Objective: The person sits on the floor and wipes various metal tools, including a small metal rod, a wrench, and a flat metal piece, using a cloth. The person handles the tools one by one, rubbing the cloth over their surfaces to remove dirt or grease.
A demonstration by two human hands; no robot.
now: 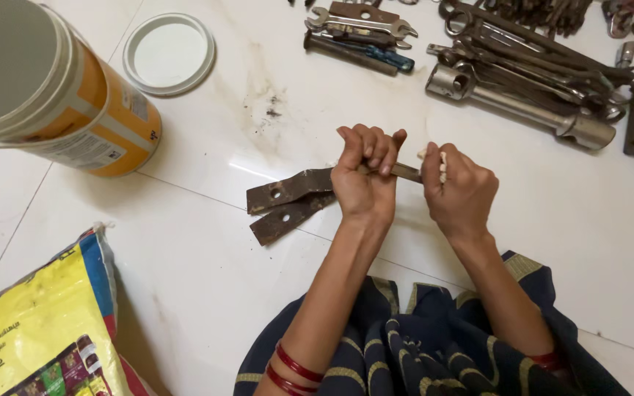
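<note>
Now the left hand (362, 180) is fisted tight around the rusty plates (291, 202), which lie mid-floor, while the right hand (458, 192) is closed on a small pale piece at their end. Judging by this, pinning the plates flat would steady the work, clear of the spanners (522, 59) by the far edge.

Looks like home floor turned makeshift workshop: glossy white tile floor (207, 293) with grout lines, pile of spanners and sockets (522, 73) spread straight on it, orange paint bucket (60, 95), loose lid (169, 53), printed yellow sack (38, 330).
</note>
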